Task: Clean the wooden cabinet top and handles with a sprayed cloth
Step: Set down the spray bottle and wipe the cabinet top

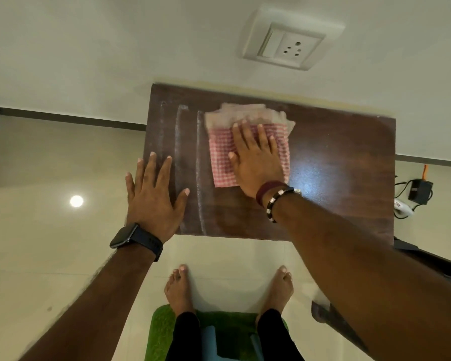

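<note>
One pale wall [115,48] fills the top of the view, and one glossy tiled floor [37,243] spreads below it with a single round light reflection at 9 o'clock. Against the wall stands one dark wooden cabinet top [336,178], a counter-like rectangle whose long axis runs from 9 to 3 o'clock, slightly tilted in the view. Several pale streaks run from 12 to 6 o'clock along its 9 o'clock part.

Two bare forearms reach in from 6 o'clock. One green mat [156,332] lies on the floor at 6 o'clock, with two bare feet at its far edge.

One cloth [221,157], pink-and-white checked with a paler band at its far end, lies folded flat on the cabinet top just 9 o'clock of its centre; its long axis points from 12 to 6 o'clock. The right hand [255,160] lies flat on it, fingers straight and spread toward 12 o'clock, pressing it against the wood. The left hand [154,194] rests flat with fingers wide on the cabinet top's 9 o'clock edge, well apart from the cloth and holding nothing.

One white wall socket [289,40] with a switch sits at 1 o'clock. One black watch [133,238] is on the left wrist; two bands, one maroon and one beaded black-and-white [276,201], circle the right wrist. One small black adapter [419,191] with a cable lies on the floor at 3 o'clock.
</note>
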